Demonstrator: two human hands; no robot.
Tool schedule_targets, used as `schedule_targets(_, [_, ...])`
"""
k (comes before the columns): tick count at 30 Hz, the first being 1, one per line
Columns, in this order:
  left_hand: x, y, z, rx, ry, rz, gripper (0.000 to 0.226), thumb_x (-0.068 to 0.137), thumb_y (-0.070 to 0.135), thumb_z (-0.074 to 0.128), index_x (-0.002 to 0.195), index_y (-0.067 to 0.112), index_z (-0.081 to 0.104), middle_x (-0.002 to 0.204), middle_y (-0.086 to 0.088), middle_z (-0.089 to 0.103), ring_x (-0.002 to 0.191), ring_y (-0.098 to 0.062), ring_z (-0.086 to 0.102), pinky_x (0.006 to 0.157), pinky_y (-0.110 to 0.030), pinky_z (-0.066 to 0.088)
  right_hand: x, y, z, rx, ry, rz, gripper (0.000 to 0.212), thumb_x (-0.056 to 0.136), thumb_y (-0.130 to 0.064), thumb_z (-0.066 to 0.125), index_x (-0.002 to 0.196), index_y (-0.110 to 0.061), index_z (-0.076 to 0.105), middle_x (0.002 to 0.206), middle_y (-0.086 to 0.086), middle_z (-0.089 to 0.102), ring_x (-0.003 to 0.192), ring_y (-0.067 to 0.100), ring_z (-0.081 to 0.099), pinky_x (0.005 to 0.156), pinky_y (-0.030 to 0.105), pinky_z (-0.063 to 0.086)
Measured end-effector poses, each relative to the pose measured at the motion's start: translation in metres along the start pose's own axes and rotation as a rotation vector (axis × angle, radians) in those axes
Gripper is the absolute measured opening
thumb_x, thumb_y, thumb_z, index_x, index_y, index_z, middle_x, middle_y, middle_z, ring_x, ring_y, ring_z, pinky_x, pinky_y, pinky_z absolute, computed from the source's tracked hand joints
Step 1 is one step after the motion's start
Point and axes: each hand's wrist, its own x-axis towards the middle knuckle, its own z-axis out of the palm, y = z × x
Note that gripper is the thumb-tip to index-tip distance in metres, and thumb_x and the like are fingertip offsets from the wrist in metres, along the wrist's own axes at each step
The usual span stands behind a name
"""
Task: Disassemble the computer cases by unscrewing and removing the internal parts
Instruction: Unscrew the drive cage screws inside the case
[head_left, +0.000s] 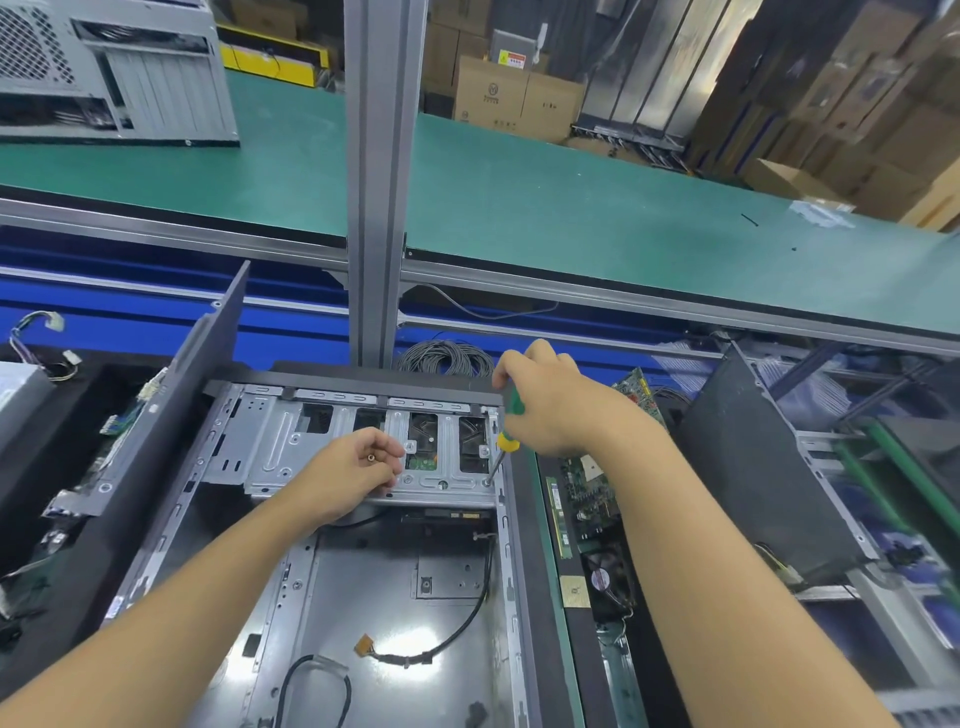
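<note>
Backdrop: working before green conveyor belt (519, 197), over opened computer case (363, 597).
Right hand (550, 400): gripping screwdriver (509, 441), seating tip on corner screw (487, 482) of drive cage (275, 457).
Left hand (348, 467): pinching loose screw (371, 458), resting on drive cage.
Technique: keeping shaft square, pressing down while turning.
Corner screw: sitting just below right grip, at shaft's end.

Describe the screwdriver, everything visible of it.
The screwdriver has a green handle with a yellow collar, plastic by the look, and a thin metal shaft. It stands steeply, top leaning a little to the right, tip down at the near right corner of the metal drive cage, apparently on a screw there. The right hand grips the handle and hides most of it.
</note>
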Motion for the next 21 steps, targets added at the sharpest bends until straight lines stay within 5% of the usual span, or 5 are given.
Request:
schedule_targets(3, [0.001, -0.002, -0.001, -0.001, 0.0, -0.004, 0.025, 0.087, -0.01, 0.056, 0.098, 0.01, 0.068, 0.083, -0.003, 0.071, 0.071, -0.015, 0.07, 0.069, -0.026, 0.058, 0.0, -0.003, 0.007, -0.087, 0.16, 0.098, 0.036, 0.105, -0.05, 0.037, 0.119, -0.016, 0.042, 0.11, 0.004, 0.049, 0.096, 0.03, 0.055, 0.076, 0.042, 0.044])
schedule_targets(7, [0.002, -0.003, -0.002, -0.001, 0.003, -0.006, 0.026, 0.088, -0.01, 0.055, 0.097, 0.01, 0.068, 0.083, -0.003, 0.071, 0.07, -0.015, 0.07, 0.068, -0.026, 0.058, 0.003, -0.001, 0.009, -0.096, 0.187, 0.002, 0.012, 0.104, -0.015, 0.038, 0.114, -0.017, 0.046, 0.112, 0.004, 0.051, 0.092, 0.03, 0.053, 0.071, 0.04, 0.043])
schedule_targets(9, [0.001, -0.002, -0.001, 0.001, 0.002, -0.006, 0.025, 0.088, -0.01, 0.055, 0.098, 0.01, 0.067, 0.082, -0.002, 0.071, 0.07, -0.015, 0.069, 0.067, -0.025, 0.057, 0.003, 0.002, 0.004, 0.046, 0.046, -0.075, 0.029, 0.095, -0.002, 0.041, 0.112, -0.024, 0.048, 0.113, -0.003, 0.04, 0.1, 0.023, 0.037, 0.068, 0.035, 0.037])
schedule_targets(15, [0.001, 0.0, -0.001, -0.018, 0.002, -0.011, 0.024, 0.088, -0.011, 0.056, 0.098, 0.007, 0.067, 0.085, -0.007, 0.07, 0.069, -0.014, 0.069, 0.064, -0.024, 0.056, 0.004, -0.005, 0.011, 0.046, 0.246, -0.009, 0.022, 0.105, -0.039, 0.045, 0.111, -0.019, 0.051, 0.101, -0.002, 0.056, 0.089, 0.024, 0.055, 0.072, 0.039, 0.046])
schedule_targets(21, [-0.001, 0.002, -0.001, -0.042, -0.004, -0.016, 0.023, 0.09, -0.01, 0.054, 0.1, 0.007, 0.066, 0.084, -0.006, 0.07, 0.071, -0.015, 0.068, 0.067, -0.026, 0.057, 0.006, -0.004, 0.01, 0.222, 0.127, -0.093, 0.023, 0.096, -0.009, 0.047, 0.114, -0.023, 0.051, 0.122, -0.001, 0.045, 0.103, 0.021, 0.04, 0.067, 0.03, 0.038])
